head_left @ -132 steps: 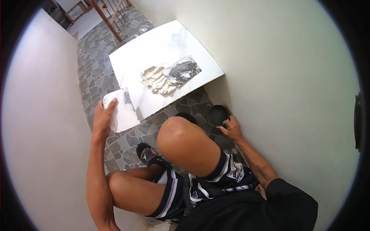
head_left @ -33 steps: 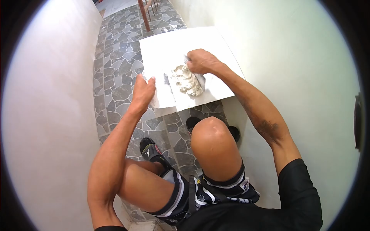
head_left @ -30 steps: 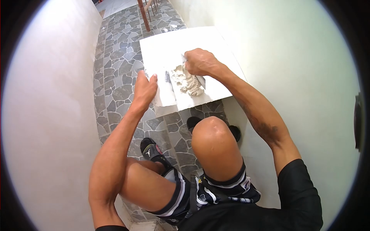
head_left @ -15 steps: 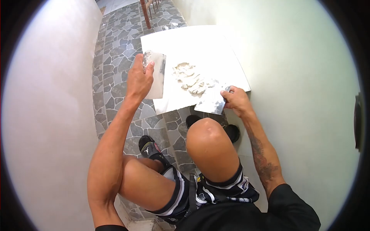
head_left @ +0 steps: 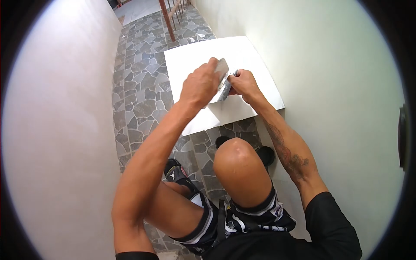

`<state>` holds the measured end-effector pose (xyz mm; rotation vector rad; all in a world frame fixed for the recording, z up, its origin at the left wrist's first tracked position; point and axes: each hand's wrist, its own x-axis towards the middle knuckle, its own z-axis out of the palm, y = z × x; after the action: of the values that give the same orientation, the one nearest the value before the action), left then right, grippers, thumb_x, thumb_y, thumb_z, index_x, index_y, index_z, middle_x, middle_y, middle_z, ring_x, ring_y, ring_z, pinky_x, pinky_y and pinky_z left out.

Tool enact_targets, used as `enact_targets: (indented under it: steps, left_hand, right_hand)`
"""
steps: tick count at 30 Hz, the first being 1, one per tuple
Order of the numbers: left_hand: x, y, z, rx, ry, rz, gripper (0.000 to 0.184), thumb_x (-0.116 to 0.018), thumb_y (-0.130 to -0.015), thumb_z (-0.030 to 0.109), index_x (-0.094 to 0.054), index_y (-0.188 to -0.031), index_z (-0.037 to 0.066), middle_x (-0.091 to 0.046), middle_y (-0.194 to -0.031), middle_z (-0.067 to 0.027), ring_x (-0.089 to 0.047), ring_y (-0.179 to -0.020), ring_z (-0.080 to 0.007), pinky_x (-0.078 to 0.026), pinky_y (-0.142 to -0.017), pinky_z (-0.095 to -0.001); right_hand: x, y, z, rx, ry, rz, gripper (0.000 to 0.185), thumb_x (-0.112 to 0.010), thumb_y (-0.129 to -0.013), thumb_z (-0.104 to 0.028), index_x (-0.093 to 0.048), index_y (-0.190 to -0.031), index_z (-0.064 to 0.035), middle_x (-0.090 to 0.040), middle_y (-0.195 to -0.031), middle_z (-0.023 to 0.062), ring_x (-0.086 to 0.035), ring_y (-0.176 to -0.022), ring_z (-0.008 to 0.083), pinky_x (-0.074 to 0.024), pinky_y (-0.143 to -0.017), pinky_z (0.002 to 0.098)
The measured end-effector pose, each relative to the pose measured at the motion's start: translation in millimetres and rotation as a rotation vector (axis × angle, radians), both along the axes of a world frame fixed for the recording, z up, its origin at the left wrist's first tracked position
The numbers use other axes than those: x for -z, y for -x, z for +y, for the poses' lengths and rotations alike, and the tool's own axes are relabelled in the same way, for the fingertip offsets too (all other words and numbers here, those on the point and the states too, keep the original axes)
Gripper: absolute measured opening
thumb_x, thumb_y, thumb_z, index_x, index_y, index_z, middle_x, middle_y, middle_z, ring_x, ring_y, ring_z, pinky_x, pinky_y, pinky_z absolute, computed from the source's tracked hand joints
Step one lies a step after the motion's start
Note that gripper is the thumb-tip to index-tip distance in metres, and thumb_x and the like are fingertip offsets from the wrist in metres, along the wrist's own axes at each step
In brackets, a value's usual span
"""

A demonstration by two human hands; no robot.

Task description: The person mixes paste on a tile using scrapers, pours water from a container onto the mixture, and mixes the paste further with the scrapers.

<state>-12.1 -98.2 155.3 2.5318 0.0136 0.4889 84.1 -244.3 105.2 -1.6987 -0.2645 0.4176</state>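
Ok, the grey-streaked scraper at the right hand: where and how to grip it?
Probably take the grey-streaked scraper by its right edge, from the right, where the right hand is. It looks thin and flat, suiting an edge pinch; the left hand and pale scraper crowd its left.

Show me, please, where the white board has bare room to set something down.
The white board looks bare along its far edge, beyond the left hand and right hand, and along its near edge, facing the right knee. Its middle is crowded: both hands hold flat tools there, hiding what's beneath.
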Motion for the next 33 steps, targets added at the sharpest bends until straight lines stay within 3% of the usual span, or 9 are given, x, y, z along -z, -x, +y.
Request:
enact_targets:
  steps: [10,12,15,19,23,26,27,30,33]
  left_hand:
    - [32,-25,-3,-0.139,-0.021,0.096,0.03,-0.055,-0.098,0.022,-0.049,-0.122,0.005,-0.067,-0.107,-0.0262,-0.064,-0.099,-0.0467,-0.05,-0.083,-0.0534]
    - [36,-29,9,-0.178,0.031,0.074,0.03,-0.055,-0.098,0.022,-0.048,-0.122,0.005,-0.067,-0.105,-0.0272,-0.064,-0.097,-0.0475,-0.051,-0.083,-0.0546]
    - [31,-31,29,-0.26,0.15,0.097,0.032,-0.056,-0.096,0.02,-0.047,-0.122,0.002,-0.068,-0.099,-0.0311,-0.065,-0.095,-0.0499,-0.05,-0.085,-0.057]
    - [42,-27,49,-0.318,0.246,-0.033,0.039,-0.056,-0.096,0.021,-0.047,-0.128,0.0,-0.067,-0.104,-0.0331,-0.065,-0.098,-0.0501,-0.05,-0.087,-0.0531]
    - [48,-25,62,-0.315,0.376,-0.052,0.039,-0.056,-0.096,0.02,-0.048,-0.128,0.0,-0.067,-0.103,-0.0325,-0.065,-0.099,-0.0495,-0.05,-0.088,-0.0519]
    - [36,-17,59,-0.314,0.369,-0.068,0.038,-0.056,-0.096,0.019,-0.048,-0.127,-0.001,-0.068,-0.102,-0.0323,-0.066,-0.097,-0.0495,-0.05,-0.087,-0.052]
    - [29,-14,53,-0.299,0.355,-0.076,0.037,-0.056,-0.095,0.019,-0.048,-0.126,-0.001,-0.068,-0.101,-0.0325,-0.066,-0.096,-0.0497,-0.05,-0.087,-0.0523]
    - [30,-18,42,-0.267,0.316,-0.073,0.032,-0.056,-0.095,0.018,-0.048,-0.12,-0.001,-0.067,-0.097,-0.0337,-0.066,-0.092,-0.0502,-0.05,-0.083,-0.0544]
    - [26,-22,19,-0.246,0.307,0.024,0.026,-0.054,-0.096,0.017,-0.048,-0.114,-0.001,-0.067,-0.094,-0.0327,-0.066,-0.089,-0.0503,-0.05,-0.08,-0.0558]
  right_hand:
    - [-26,-14,-49,0.04,0.087,-0.13,0.025,-0.058,-0.085,-0.01,-0.06,-0.091,0.0136,-0.064,-0.081,0.0134,-0.066,-0.064,0.0201,-0.0613,-0.058,0.0362]
    - [-22,-32,-82,-0.064,0.16,-0.103,0.029,-0.06,-0.091,-0.015,-0.057,-0.104,0.0109,-0.063,-0.092,0.0134,-0.068,-0.078,0.0215,-0.0629,-0.066,0.038]
    - [1,-60,-115,-0.099,0.149,-0.048,0.027,-0.055,-0.087,-0.011,-0.057,-0.104,0.0106,-0.061,-0.089,0.0105,-0.065,-0.075,0.0195,-0.0575,-0.06,0.0377]
    - [33,-94,-100,0.051,0.378,-0.004,0.025,-0.055,-0.085,-0.007,-0.058,-0.101,0.0118,-0.06,-0.084,0.0091,-0.06,-0.069,0.0179,-0.0494,-0.053,0.0367]
    - [33,-105,-63,-0.03,0.534,0.01,0.028,-0.053,-0.078,-0.004,-0.061,-0.097,0.0154,-0.062,-0.08,0.0155,-0.057,-0.063,0.0214,-0.0454,-0.05,0.0393]
    - [27,-96,-34,-0.171,0.342,-0.006,0.027,-0.056,-0.078,-0.006,-0.061,-0.094,0.0149,-0.06,-0.078,0.0124,-0.056,-0.061,0.0197,-0.0445,-0.049,0.0386]
    - [20,-88,-25,-0.211,0.344,-0.031,0.024,-0.056,-0.078,-0.007,-0.063,-0.091,0.0128,-0.059,-0.075,0.0103,-0.055,-0.06,0.0183,-0.0445,-0.05,0.0373]
    - [-15,-64,-5,-0.332,0.471,-0.087,0.027,-0.058,-0.089,-0.013,-0.064,-0.105,0.0075,-0.062,-0.085,0.0109,-0.061,-0.079,0.0185,-0.051,-0.065,0.035]
    - [-27,-49,10,-0.345,0.485,-0.166,0.025,-0.06,-0.091,-0.015,-0.066,-0.099,0.0075,-0.064,-0.082,0.0096,-0.059,-0.072,0.0166,-0.0517,-0.065,0.0337]
